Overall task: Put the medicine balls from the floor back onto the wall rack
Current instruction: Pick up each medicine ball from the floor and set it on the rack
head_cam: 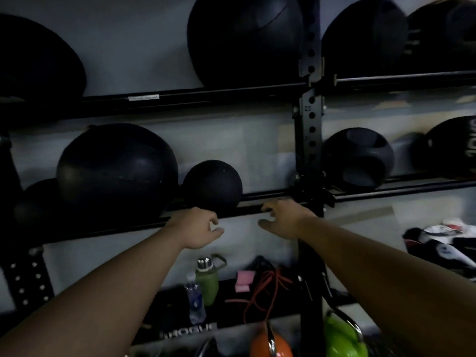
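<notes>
While both arms are extended toward the wall rack (231, 202), no ball is held in either hand. On the middle shelf, at far left, a dark ball (36, 202) is partly hidden behind a large black medicine ball (117, 171). Touching that large ball on its right, a small black medicine ball (212, 185) is seated on the shelf rails. Directly beneath the small ball, the left hand (197, 228) is seen with fingers loosely curled and parted, empty; contact with the ball's underside cannot be determined. Just to the right, the right hand (284, 219) is spread wide at the front rail, fingertips at or near the rail, nothing gripped. Beyond the perforated upright (311, 124), a handled medicine ball (358, 158) is noted on the same level. Larger balls are stored on the upper shelf. Below, a green bottle (207, 282), an orange kettlebell (270, 343) and a green kettlebell (343, 338) are recorded.
</notes>
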The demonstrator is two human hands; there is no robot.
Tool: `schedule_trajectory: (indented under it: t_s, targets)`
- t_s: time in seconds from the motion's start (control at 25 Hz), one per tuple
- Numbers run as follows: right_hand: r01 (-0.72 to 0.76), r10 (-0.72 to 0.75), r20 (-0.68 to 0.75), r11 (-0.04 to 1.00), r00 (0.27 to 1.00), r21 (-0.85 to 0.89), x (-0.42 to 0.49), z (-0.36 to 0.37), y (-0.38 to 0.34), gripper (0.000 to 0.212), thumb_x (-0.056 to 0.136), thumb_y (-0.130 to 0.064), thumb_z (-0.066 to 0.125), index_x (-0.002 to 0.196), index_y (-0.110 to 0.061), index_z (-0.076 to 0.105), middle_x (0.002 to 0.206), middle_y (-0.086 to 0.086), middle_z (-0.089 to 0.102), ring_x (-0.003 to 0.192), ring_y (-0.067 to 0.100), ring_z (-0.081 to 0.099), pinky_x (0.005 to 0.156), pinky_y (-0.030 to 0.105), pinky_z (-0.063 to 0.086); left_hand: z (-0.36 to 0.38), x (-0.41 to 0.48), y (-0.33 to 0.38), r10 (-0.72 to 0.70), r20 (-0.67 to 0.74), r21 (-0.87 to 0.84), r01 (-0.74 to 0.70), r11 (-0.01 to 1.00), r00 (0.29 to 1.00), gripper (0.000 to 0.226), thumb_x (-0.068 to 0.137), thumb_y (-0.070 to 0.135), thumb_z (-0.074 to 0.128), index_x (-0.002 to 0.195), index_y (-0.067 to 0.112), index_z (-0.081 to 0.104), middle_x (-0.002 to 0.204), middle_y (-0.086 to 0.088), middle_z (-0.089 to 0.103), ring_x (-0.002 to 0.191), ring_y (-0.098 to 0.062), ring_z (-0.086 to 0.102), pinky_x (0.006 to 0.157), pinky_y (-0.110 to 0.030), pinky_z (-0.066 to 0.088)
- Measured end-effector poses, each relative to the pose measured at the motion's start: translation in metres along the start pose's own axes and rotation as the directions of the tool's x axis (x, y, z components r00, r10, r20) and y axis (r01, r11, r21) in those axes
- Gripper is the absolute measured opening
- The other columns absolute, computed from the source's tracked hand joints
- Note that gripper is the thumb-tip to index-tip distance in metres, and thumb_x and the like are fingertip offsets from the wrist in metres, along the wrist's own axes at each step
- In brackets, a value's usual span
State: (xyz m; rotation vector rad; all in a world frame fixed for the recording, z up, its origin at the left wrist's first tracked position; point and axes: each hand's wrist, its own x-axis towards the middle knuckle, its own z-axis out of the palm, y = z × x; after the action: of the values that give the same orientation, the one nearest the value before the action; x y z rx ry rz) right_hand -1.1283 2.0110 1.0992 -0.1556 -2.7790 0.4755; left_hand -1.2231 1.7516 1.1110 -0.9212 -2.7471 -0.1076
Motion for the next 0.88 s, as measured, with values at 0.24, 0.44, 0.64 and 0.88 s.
schedule_trajectory:
  t_s: [0.24, 0.44, 0.64, 0.88]
  targets:
    - [-0.207, 0.206, -0.047, 0.978, 0.977, -0.032, -0.19, -0.064, 0.089, 0.045, 0.092, -0.057, 0.067, 0.124, -0.025, 0.065, 0.113, 0.006, 0.072, 0.111, 0.031, 0.065, 0.089, 0.033, 0.051, -0.02, -0.071, 0.152, 0.2, 0.077, -0.012, -0.2, 0.98, 0.977, 0.052, 0.083, 0.081, 0.061, 0.111, 0.039, 0.072, 0.109, 0.008, 0.072, 0.102, -0.018, 0.069, 0.086, -0.033, 0.055]
    - [-0.391, 0.374, -0.158, 0.915, 0.914, -0.096, -0.332, -0.122, 0.118, 0.043, 0.092, -0.055, 0.066, 0.122, -0.024, 0.068, 0.119, 0.011, 0.072, 0.115, 0.032, 0.064, 0.093, 0.035, 0.051, -0.034, -0.104, 0.279, 0.44, 0.028, -0.116, -0.434, 0.893, 0.898, 0.048, 0.086, 0.076, 0.064, 0.099, 0.032, 0.076, 0.105, 0.004, 0.075, 0.102, -0.023, 0.068, 0.091, -0.036, 0.056]
    - [-0.611, 0.567, -0.276, 0.784, 0.776, -0.11, -0.479, -0.162, 0.107, 0.032, 0.092, -0.053, 0.066, 0.102, -0.022, 0.07, 0.103, 0.009, 0.074, 0.099, 0.033, 0.068, 0.075, 0.032, 0.05, -0.044, -0.175, 0.382, 0.656, 0.017, -0.215, -0.638, 0.739, 0.754, 0.051, 0.073, 0.086, 0.058, 0.091, 0.04, 0.069, 0.098, 0.009, 0.071, 0.094, -0.019, 0.064, 0.086, -0.033, 0.053]
    - [-0.809, 0.782, -0.254, 0.587, 0.569, -0.003, -0.631, -0.128, 0.087, 0.035, 0.091, -0.052, 0.069, 0.113, -0.025, 0.072, 0.098, 0.003, 0.073, 0.081, 0.018, 0.07, 0.075, 0.03, 0.055, 0.002, -0.267, 0.43, 0.78, 0.097, -0.349, -0.713, 0.608, 0.618, 0.062, 0.063, 0.092, 0.052, 0.097, 0.043, 0.069, 0.098, 0.023, 0.07, 0.098, -0.012, 0.067, 0.092, -0.037, 0.056]
